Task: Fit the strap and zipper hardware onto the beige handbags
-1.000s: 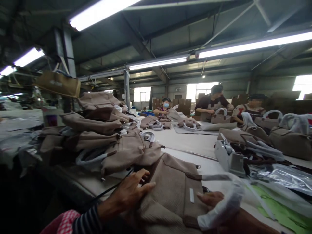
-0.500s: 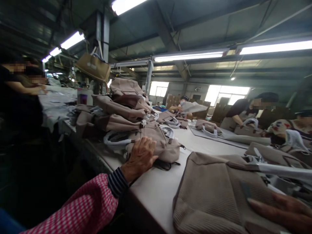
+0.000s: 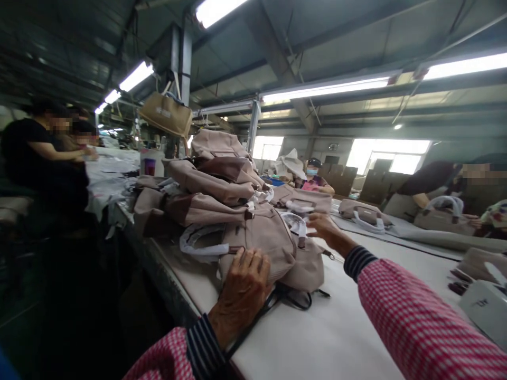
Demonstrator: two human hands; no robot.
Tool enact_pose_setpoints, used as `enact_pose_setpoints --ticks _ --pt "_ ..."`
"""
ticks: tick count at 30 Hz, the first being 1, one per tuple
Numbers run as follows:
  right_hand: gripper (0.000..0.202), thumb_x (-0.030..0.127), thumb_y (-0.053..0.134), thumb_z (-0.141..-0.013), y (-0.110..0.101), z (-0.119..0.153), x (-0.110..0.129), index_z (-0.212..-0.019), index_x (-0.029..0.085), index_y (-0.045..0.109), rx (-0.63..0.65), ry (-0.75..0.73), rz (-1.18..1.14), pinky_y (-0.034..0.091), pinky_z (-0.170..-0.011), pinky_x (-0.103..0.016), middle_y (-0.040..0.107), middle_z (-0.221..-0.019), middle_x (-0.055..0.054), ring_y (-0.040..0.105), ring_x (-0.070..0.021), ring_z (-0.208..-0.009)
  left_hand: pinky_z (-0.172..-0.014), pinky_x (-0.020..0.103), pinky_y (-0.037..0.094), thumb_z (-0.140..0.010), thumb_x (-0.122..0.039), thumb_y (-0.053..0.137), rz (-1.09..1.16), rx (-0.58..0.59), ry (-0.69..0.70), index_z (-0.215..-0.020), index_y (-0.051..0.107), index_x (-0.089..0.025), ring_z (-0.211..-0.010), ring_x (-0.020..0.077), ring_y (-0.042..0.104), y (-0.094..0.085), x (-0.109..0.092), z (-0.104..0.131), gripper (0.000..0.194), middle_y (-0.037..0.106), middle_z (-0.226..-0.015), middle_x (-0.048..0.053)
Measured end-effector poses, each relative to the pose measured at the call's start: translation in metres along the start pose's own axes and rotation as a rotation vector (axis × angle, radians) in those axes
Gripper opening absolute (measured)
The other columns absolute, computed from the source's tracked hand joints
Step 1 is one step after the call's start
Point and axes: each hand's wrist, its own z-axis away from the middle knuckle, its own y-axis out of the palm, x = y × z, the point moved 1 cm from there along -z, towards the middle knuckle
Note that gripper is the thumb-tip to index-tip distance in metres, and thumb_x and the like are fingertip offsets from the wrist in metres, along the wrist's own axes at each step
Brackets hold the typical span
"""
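Note:
My left hand (image 3: 245, 282) lies on the near end of a taupe handbag (image 3: 261, 232), its fingers stretched over the fabric. The bag rests on its side at the front of a heap, partly over another taupe bag (image 3: 307, 264). A handle in white wrapping (image 3: 202, 241) sticks out on its left. On the far side my right hand (image 3: 327, 229) reaches in beside a second wrapped handle (image 3: 296, 227). Its fingers point left and look apart; whether they touch the handle I cannot tell.
A pile of taupe bags (image 3: 214, 179) rises behind. More bags (image 3: 362, 209) lie along the white table (image 3: 336, 322), and a white device (image 3: 485, 309) stands at right. Co-workers (image 3: 43, 142) stand at left and across the table. A tan bag (image 3: 166, 113) hangs from a post.
My right hand has gone from the large bag at the right front to the far side of the heap. That large bag is out of sight. My left hand stays on its bag.

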Motion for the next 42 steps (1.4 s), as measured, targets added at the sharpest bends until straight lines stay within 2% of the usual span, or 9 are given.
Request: enact_pose_setpoints --ticks 4,10,16,22,25,28,33,37,42 --pt "0.012 0.021 0.07 -0.069 0.024 0.031 -0.033 -0.079 0.015 0.073 -0.051 -0.037 0.169 0.052 -0.093 -0.044 0.067 -0.095 -0.009 0.063 -0.0255 -0.093 -0.117 0.057 0.043 -0.092 -0.024 0.07 0.016 -0.004 0.008 -0.134 0.062 -0.013 -0.13 0.0359 0.06 0.001 0.002 0.002 0.044 0.067 -0.139 0.017" --pt "0.028 0.043 0.067 -0.083 0.013 0.108 -0.023 -0.089 0.018 0.078 -0.059 -0.181 0.239 0.051 -0.09 -0.045 0.067 -0.12 -0.013 0.064 -0.0283 -0.099 -0.112 0.056 0.047 -0.095 -0.021 0.069 0.103 0.008 -0.046 -0.126 0.066 -0.019 -0.128 0.0334 0.061 -0.021 0.009 -0.009 0.032 0.07 -0.136 0.011" --pt "0.058 0.067 0.06 -0.095 0.009 0.172 0.016 -0.129 0.021 0.066 0.169 0.327 -0.522 0.058 -0.072 -0.034 0.069 -0.135 -0.016 0.072 -0.0271 -0.107 -0.096 0.049 0.055 -0.102 -0.023 0.06 0.194 -0.105 -0.077 -0.119 0.068 -0.016 -0.114 0.0299 0.067 -0.083 -0.026 -0.033 0.02 0.074 -0.121 0.011" --pt "0.067 0.072 0.054 -0.094 -0.028 0.225 0.012 -0.136 0.021 0.064 -0.039 0.382 -0.801 0.062 -0.074 -0.038 0.078 -0.117 -0.014 0.076 -0.0293 -0.095 -0.103 0.044 0.051 -0.106 -0.018 0.048 0.179 -0.216 0.439 -0.128 0.064 -0.01 -0.12 0.0272 0.062 -0.121 -0.106 -0.004 0.028 0.07 -0.129 0.014" --pt "0.059 0.052 0.07 -0.091 -0.048 0.271 -0.015 -0.135 0.014 0.065 -0.141 0.506 -0.791 0.063 -0.075 -0.037 0.081 -0.105 -0.014 0.077 -0.0299 -0.091 -0.101 0.041 0.052 -0.106 -0.019 0.05 0.213 -0.175 0.675 -0.127 0.065 -0.009 -0.118 0.0251 0.063 -0.12 -0.129 0.021 0.027 0.069 -0.128 0.014" --pt "0.046 0.034 0.078 -0.086 -0.053 0.313 -0.034 -0.122 0.006 0.07 -0.239 0.682 -0.774 0.063 -0.064 -0.033 0.081 -0.092 -0.014 0.076 -0.0271 -0.074 -0.101 0.038 0.053 -0.107 -0.02 0.05 0.289 -0.057 0.739 -0.13 0.064 -0.011 -0.118 0.0221 0.063 -0.112 -0.14 0.043 0.029 0.067 -0.132 0.012" --pt "0.025 0.023 0.077 -0.086 -0.047 0.332 -0.034 -0.105 0.007 0.074 -0.343 0.601 -0.771 0.061 -0.056 -0.027 0.081 -0.085 -0.011 0.072 -0.0195 -0.061 -0.122 0.061 0.031 -0.104 -0.019 0.055 0.298 -0.015 0.544 -0.14 0.061 -0.02 -0.141 0.034 0.047 -0.104 -0.136 0.068 0.036 0.062 -0.145 0.007" --pt "0.023 0.021 0.077 -0.086 -0.048 0.33 -0.035 -0.104 0.007 0.075 -0.334 0.575 -0.806 0.063 -0.062 -0.026 0.081 -0.088 -0.011 0.074 -0.0196 -0.067 -0.118 0.065 0.033 -0.1 -0.01 0.054 0.362 0.032 0.369 -0.141 0.06 -0.022 -0.139 0.0367 0.048 -0.104 -0.122 0.08 0.042 0.065 -0.144 0.008" --pt "0.034 0.025 0.083 -0.082 -0.051 0.337 -0.047 -0.11 0.01 0.073 -0.315 0.521 -0.786 0.063 -0.063 -0.028 0.081 -0.092 -0.01 0.074 -0.0197 -0.067 -0.116 0.053 0.046 -0.098 -0.035 0.066 0.967 0.241 -0.087 -0.14 0.059 -0.029 -0.146 0.0336 0.045 -0.107 -0.103 0.082 0.042 0.055 -0.155 0.009"
